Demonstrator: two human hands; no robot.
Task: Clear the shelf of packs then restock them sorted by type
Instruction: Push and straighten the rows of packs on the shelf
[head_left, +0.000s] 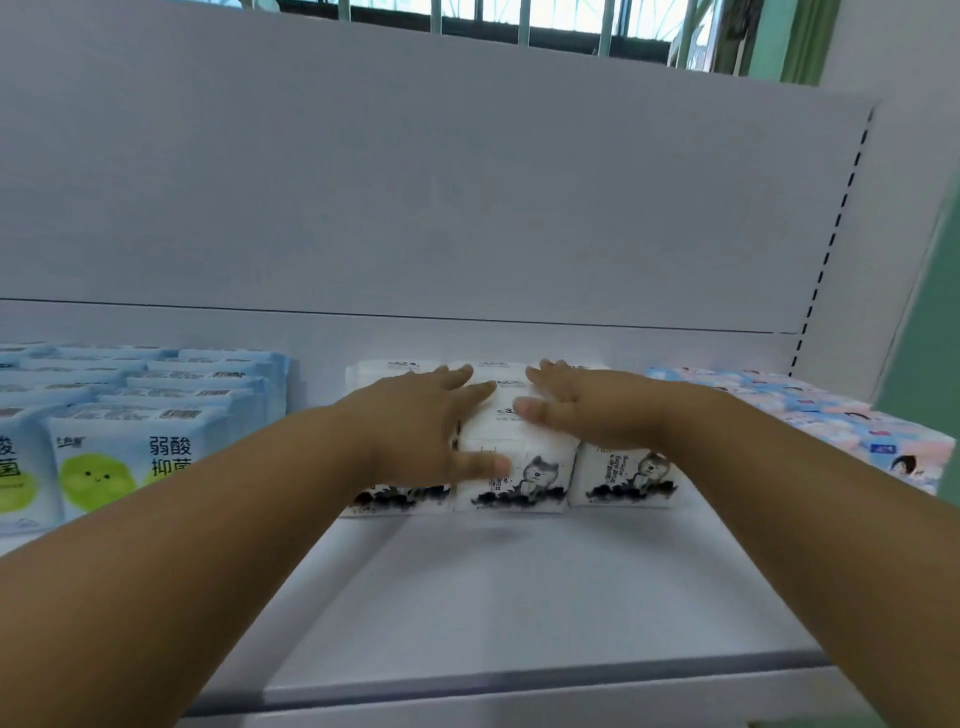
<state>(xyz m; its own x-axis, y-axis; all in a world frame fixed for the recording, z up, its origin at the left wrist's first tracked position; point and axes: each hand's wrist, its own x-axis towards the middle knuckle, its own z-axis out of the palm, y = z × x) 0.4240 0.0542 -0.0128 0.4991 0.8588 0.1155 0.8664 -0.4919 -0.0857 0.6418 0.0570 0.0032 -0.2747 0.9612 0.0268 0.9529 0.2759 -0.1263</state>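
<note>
Three groups of packs stand on the white shelf (519, 587). On the left are light-blue packs with a green face (130, 415). In the middle stand white packs with an ink-drawn cat (524, 483), in rows going back. On the right lie pink-and-blue packs (831, 421). My left hand (421, 421) lies flat on the left part of the white packs, thumb down over a front pack. My right hand (587, 410) rests flat on their right part. Both hands press on the tops with fingers spread; neither lifts a pack.
The shelf's white back panel (467, 208) rises behind the packs, with a slotted upright (831, 239) at the right. The shelf's front edge (519, 680) runs below my forearms. A barred window (519, 21) shows above the panel.
</note>
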